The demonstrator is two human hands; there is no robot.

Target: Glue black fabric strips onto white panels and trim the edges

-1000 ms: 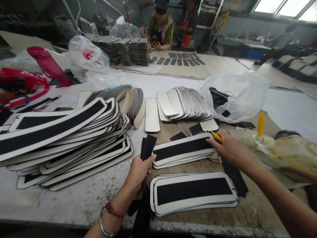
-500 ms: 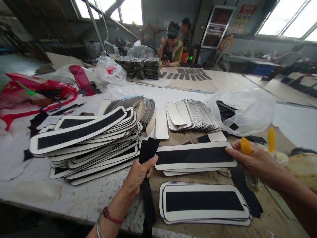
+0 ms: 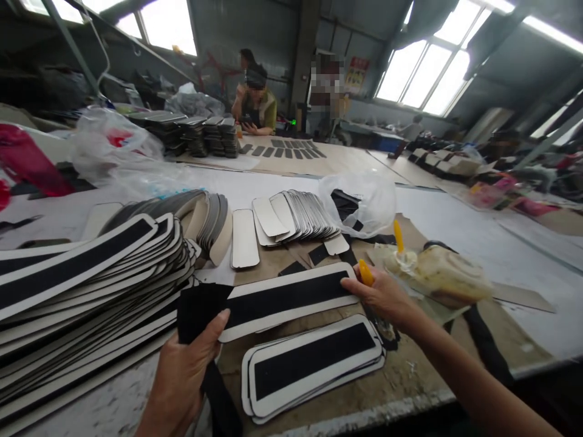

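A long, white-edged panel (image 3: 291, 300) with a black band along its middle is stretched between my two hands. My left hand (image 3: 180, 370) is closed around folded black fabric strips (image 3: 203, 309), its thumb at the panel's left end. At the other end, my right hand (image 3: 382, 297) pinches the panel's edge and also keeps a yellow-handled tool (image 3: 365, 273), whose working end is hidden. Just below the held panel lies a small pile of similar black-banded panels (image 3: 314, 370). To the left rises a tall, fanned stack of them (image 3: 104, 303).
Plain white pieces (image 3: 305, 215) lie in a row behind the panel, beside a clear plastic bag (image 3: 378, 212) with black pieces. Another yellow handle (image 3: 398, 237) stands upright by a plastic-wrapped bundle (image 3: 450, 273). A person (image 3: 259, 109) sits across the table.
My view has swung to the right, so the table things appear farther left. Both hands keep their hold on the panel, which now slants up toward the right in the picture.
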